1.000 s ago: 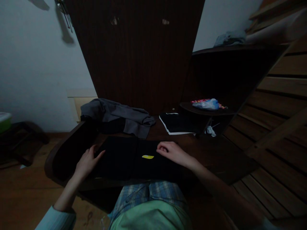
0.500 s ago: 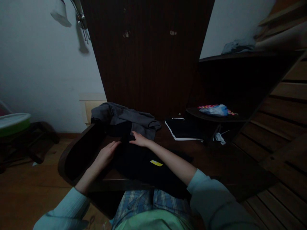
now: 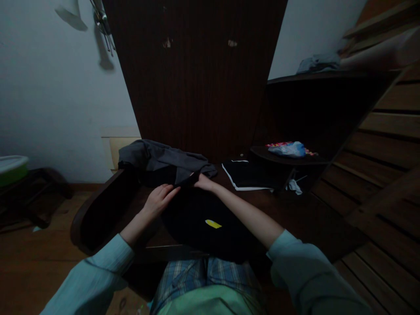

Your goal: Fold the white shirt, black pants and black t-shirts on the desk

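Observation:
A black garment (image 3: 197, 218) with a small yellow mark lies on the dark wooden bench in front of me and hangs over its front edge; its exact kind is too dark to make out. At its far left edge, my left hand (image 3: 159, 197) is closed on the cloth, the fingertips partly over the fold. My right hand (image 3: 204, 182) grips the far edge a little further right, with its fingers partly hidden by the raised cloth. Just beyond both hands lies a crumpled grey garment (image 3: 167, 157).
A black folded item with white edges (image 3: 247, 175) lies on the bench (image 3: 108, 210) to the right. Behind it, a small shelf (image 3: 259, 153) bears a blue-and-white plastic bag (image 3: 290, 149). Wooden slats (image 3: 387, 144) stand at the right; a green-and-white tub (image 3: 13, 168) is at the left.
Both hands have gone from lying loosely over the black garment to gripping its far edge, which is now lifted slightly. The view has shifted a little to the right.

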Demonstrator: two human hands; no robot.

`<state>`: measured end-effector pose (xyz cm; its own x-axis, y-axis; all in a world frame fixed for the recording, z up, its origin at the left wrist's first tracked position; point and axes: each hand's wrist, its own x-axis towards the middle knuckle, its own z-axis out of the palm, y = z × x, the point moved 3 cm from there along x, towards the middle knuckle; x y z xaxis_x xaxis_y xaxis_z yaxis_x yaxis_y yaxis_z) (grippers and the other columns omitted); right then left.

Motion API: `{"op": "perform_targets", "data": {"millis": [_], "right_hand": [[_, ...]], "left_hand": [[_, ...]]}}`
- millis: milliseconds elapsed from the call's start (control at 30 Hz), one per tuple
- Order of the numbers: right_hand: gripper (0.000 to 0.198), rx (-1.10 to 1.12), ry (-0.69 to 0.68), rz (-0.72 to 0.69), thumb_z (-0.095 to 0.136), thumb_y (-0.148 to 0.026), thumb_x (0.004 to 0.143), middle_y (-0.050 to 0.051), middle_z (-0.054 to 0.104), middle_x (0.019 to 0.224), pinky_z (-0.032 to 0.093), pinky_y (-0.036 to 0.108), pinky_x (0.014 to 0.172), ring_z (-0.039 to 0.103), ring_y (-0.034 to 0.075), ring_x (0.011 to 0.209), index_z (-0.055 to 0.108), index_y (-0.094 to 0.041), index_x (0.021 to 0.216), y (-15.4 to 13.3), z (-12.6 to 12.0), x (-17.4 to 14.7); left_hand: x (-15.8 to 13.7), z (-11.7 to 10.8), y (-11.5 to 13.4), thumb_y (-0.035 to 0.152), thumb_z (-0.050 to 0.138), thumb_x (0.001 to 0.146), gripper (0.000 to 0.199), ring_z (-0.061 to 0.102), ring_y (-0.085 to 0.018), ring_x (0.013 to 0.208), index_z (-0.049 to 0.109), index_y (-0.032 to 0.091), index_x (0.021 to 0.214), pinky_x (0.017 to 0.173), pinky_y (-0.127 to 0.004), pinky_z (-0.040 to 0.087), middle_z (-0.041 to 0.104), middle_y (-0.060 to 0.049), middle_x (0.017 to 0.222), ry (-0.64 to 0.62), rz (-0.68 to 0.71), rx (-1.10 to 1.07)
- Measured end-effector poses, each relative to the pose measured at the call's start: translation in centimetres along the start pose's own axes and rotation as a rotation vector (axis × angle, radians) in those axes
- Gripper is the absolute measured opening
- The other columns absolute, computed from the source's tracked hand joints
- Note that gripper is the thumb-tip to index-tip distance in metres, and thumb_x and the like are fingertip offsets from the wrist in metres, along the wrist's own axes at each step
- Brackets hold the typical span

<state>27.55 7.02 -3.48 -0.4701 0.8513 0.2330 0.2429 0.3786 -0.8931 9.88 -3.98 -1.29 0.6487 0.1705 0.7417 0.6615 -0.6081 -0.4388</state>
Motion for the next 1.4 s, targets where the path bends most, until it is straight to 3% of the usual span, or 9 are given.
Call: {"op": "perform_targets", "data": {"millis": [133,300,467,633,733,867,967,1067,1400], "right_hand": [[0.049,-0.151,0.181,0.065,0.069,-0.014,0.057,0.008,0.061,0.104,0.042,0.034,0.087,0.056,0.020,0.095,0.055,-0.011,0.104,-0.1,-3.3,-0.4],[0.039,-0.443,0.429,0.169,0.064,-0.014,0.064,0.008,0.061,0.102,0.042,0.037,0.087,0.056,0.022,0.097,0.055,-0.014,0.103,-0.4,-8.3,0.7],[0.036,-0.546,0.560,0.214,0.055,-0.009,0.071,0.009,0.060,0.103,0.041,0.036,0.089,0.054,0.022,0.103,0.051,-0.015,0.106,-0.4,-11.3,2.1],[0.042,-0.709,0.642,0.394,0.053,-0.004,0.071,0.019,0.056,0.106,0.040,0.041,0.087,0.051,0.028,0.105,0.046,-0.010,0.111,0.5,-11.7,0.9],[0.042,-0.813,0.593,0.354,0.053,-0.009,0.072,0.022,0.049,0.115,0.039,0.042,0.087,0.047,0.029,0.108,0.043,-0.008,0.114,0.6,-10.6,-1.0],[0.039,-0.687,0.426,0.123,0.054,-0.017,0.074,0.015,0.050,0.112,0.041,0.035,0.087,0.053,0.020,0.098,0.045,-0.011,0.111,0.2,-7.3,-6.2],[0.031,-0.586,0.345,-0.024,0.054,-0.022,0.074,0.007,0.055,0.102,0.043,0.034,0.085,0.054,0.017,0.093,0.049,-0.018,0.105,-0.3,-4.7,-12.0],[0.027,-0.496,0.382,-0.004,0.055,-0.026,0.075,0.004,0.057,0.094,0.047,0.033,0.075,0.056,0.015,0.082,0.051,-0.021,0.101,-0.3,-3.1,-17.4],[0.014,-0.401,0.541,-0.007,0.055,-0.025,0.072,0.006,0.059,0.091,0.049,0.032,0.067,0.057,0.020,0.085,0.060,-0.024,0.085,0.4,-1.5,-22.2]], "left_hand": [[2.1,3.3,-2.8,0.010,0.029,0.086,0.029,0.056,-0.018,0.084,0.055,0.015,0.098,0.070,-0.030,0.047,0.059,-0.009,0.092,-0.047,-0.121,-0.012],[7.8,8.2,-5.5,0.007,0.032,0.083,0.025,0.052,-0.023,0.091,0.055,0.009,0.091,0.078,-0.036,0.043,0.055,-0.016,0.101,-0.397,-0.220,-0.080],[12.1,11.7,-5.4,0.005,0.035,0.079,0.027,0.046,-0.028,0.106,0.058,0.007,0.093,0.083,-0.041,0.040,0.050,-0.020,0.115,-0.509,-0.271,-0.079],[11.7,13.8,-3.9,0.003,0.037,0.077,0.036,0.025,-0.033,0.126,0.053,0.006,0.109,0.097,-0.051,0.024,0.030,-0.022,0.137,-0.511,-0.410,-0.059],[10.0,12.7,-2.6,0.007,0.042,0.077,0.040,0.022,-0.031,0.129,0.048,0.009,0.116,0.100,-0.049,0.021,0.028,-0.019,0.139,-0.480,-0.447,-0.082],[6.3,7.7,0.7,0.025,0.045,0.082,0.039,0.038,-0.027,0.119,0.046,0.009,0.117,0.096,-0.040,0.032,0.041,-0.017,0.129,-0.488,-0.472,-0.199],[2.7,2.9,3.9,0.043,0.039,0.084,0.040,0.052,-0.024,0.101,0.050,0.013,0.108,0.084,-0.035,0.042,0.055,-0.012,0.110,-0.584,-0.611,-0.276],[-0.5,-0.5,6.9,0.052,0.037,0.082,0.041,0.059,-0.021,0.076,0.054,0.016,0.089,0.067,-0.031,0.045,0.060,-0.007,0.082,-0.734,-0.799,-0.271],[-1.5,-0.8,10.0,0.045,0.050,0.073,0.026,0.057,-0.023,0.076,0.049,0.019,0.067,0.065,-0.031,0.042,0.056,-0.006,0.072,-0.692,-0.927,-0.217]]}}
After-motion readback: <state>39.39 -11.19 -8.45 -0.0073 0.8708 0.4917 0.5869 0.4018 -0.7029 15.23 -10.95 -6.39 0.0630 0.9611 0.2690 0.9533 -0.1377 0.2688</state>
